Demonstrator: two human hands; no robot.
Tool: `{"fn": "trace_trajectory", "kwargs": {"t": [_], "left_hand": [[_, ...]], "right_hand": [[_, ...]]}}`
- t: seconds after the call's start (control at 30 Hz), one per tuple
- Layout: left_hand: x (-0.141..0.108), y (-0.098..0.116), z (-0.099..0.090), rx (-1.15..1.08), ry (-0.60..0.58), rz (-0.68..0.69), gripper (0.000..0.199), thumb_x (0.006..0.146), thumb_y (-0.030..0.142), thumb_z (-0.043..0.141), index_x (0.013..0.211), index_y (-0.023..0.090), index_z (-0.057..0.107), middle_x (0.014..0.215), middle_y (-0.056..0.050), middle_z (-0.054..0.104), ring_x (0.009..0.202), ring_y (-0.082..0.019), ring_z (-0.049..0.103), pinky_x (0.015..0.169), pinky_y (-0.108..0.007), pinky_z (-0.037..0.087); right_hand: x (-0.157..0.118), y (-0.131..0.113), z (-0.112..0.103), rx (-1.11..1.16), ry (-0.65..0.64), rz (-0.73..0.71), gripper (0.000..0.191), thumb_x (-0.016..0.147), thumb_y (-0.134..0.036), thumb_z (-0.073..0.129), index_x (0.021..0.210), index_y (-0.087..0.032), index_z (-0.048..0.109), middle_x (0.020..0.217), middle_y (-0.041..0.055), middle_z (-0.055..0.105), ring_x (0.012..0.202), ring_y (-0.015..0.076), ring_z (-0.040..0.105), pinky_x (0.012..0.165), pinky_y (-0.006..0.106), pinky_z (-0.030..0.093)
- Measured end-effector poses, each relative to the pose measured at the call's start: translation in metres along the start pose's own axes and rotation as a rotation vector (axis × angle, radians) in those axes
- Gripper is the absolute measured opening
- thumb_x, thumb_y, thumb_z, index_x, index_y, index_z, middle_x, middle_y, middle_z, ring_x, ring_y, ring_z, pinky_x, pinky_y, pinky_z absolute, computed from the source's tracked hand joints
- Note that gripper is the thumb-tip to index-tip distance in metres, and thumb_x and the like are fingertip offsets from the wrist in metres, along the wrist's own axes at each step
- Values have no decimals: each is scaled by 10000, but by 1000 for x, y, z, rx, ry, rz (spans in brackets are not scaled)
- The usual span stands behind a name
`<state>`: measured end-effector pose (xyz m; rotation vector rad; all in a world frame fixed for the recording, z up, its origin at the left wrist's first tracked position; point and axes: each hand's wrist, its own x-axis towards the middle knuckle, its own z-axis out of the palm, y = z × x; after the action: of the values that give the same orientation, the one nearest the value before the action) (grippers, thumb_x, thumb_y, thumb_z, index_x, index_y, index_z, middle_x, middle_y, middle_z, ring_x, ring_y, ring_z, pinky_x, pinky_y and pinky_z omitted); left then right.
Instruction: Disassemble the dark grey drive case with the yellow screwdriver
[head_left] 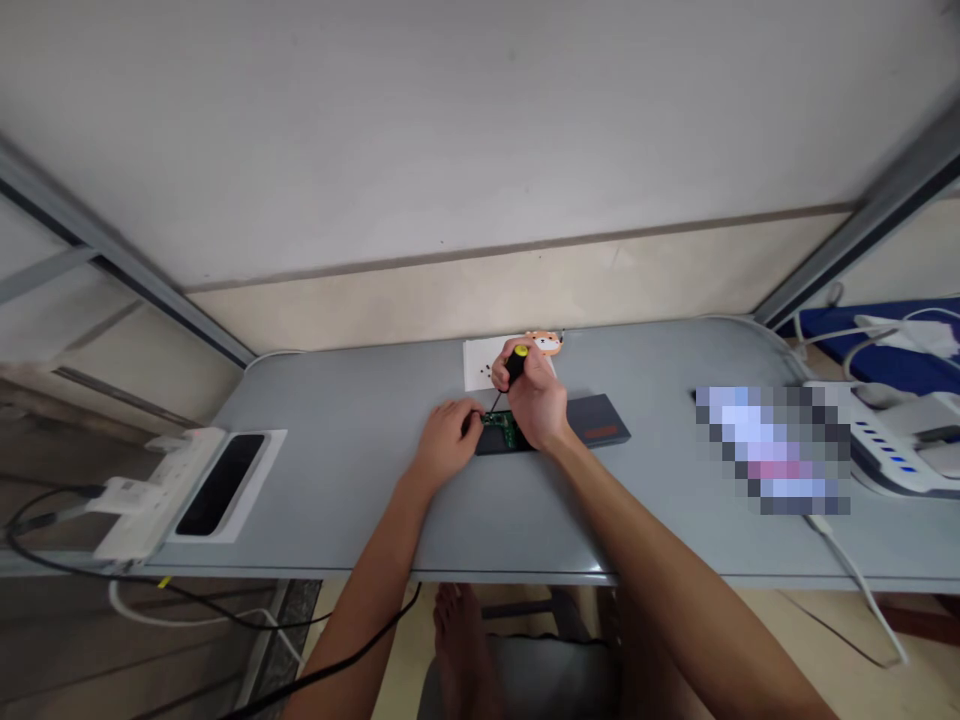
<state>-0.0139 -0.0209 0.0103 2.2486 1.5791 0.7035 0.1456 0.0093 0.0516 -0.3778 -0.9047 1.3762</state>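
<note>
A screwdriver [517, 364] with a black and yellow handle is gripped in my right hand [541, 402], its thin shaft slanting down to the left. The tip meets a green circuit board [507, 428] set in a dark, long flat case. My left hand [448, 442] is closed on the left end of this case, fingers by the board's edge. To the right of my right hand shows a dark grey panel [600, 415] with a reddish mark; whether it joins the case is hidden. Behind lies a white paper [475, 372] with several tiny dark screws.
An orange animal-face item [546, 343] lies by the paper. At left are a black phone [223, 484] and a white power strip [154, 490] with cables. At right sit a pixelated device [772, 450] and another power strip [889, 450]. A wall backs the grey desk [337, 510].
</note>
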Motion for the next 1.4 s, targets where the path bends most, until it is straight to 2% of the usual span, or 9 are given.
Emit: {"fn": "trace_trajectory", "kwargs": {"t": [0.27, 0.4, 0.63, 0.83, 1.0, 1.23, 1.4], "left_hand": [[0, 0, 0, -5, 4, -4, 206, 994, 202, 504, 995, 244, 706, 949, -43, 752, 950, -250, 681, 923, -404, 533], [0, 0, 0, 4, 5, -9, 207, 993, 192, 500, 1008, 238, 700, 980, -48, 758, 975, -250, 683, 944, -407, 529], [1, 1, -1, 11, -18, -10, 213, 999, 186, 489, 1011, 232, 696, 981, -54, 757, 983, -258, 688, 949, -416, 527], [1, -1, -1, 4, -9, -2, 205, 993, 183, 503, 1009, 240, 700, 967, -44, 758, 963, -248, 688, 943, -406, 534], [1, -1, -1, 9, -11, -4, 211, 996, 181, 497, 1008, 237, 701, 961, -42, 752, 962, -242, 683, 936, -394, 529], [-2, 2, 0, 9, -12, -14, 205, 988, 165, 505, 997, 238, 696, 940, -37, 742, 947, -239, 676, 923, -388, 524], [-1, 1, 1, 9, -10, -16, 210, 987, 165, 502, 1001, 239, 697, 938, -38, 745, 944, -243, 673, 925, -398, 523]], "right_hand": [[-1, 0, 4, -32, 46, 7, 400, 937, -655, 629, 862, -266, 568, 717, -10, 420, 646, 181, 429, 607, 337, 409], [0, -1, 2, -20, 29, 36, 394, 933, -647, 635, 865, -263, 572, 703, -17, 410, 629, 174, 412, 604, 332, 401], [1, -1, 2, 18, 62, -3, 397, 880, -639, 708, 847, -259, 594, 708, -14, 421, 638, 164, 392, 607, 312, 345], [0, -3, 6, -26, 61, 14, 412, 916, -666, 633, 850, -266, 562, 709, -9, 405, 643, 179, 396, 610, 330, 377], [1, -1, 1, 13, 39, 9, 397, 948, -641, 625, 839, -263, 570, 703, -10, 402, 624, 170, 409, 588, 320, 396], [2, 0, -5, 3, 85, -7, 380, 974, -613, 598, 828, -265, 562, 737, 2, 404, 630, 173, 420, 572, 323, 404], [0, 0, -3, 4, 91, -18, 363, 931, -610, 642, 833, -269, 572, 738, 3, 399, 641, 177, 405, 588, 325, 395]]}}
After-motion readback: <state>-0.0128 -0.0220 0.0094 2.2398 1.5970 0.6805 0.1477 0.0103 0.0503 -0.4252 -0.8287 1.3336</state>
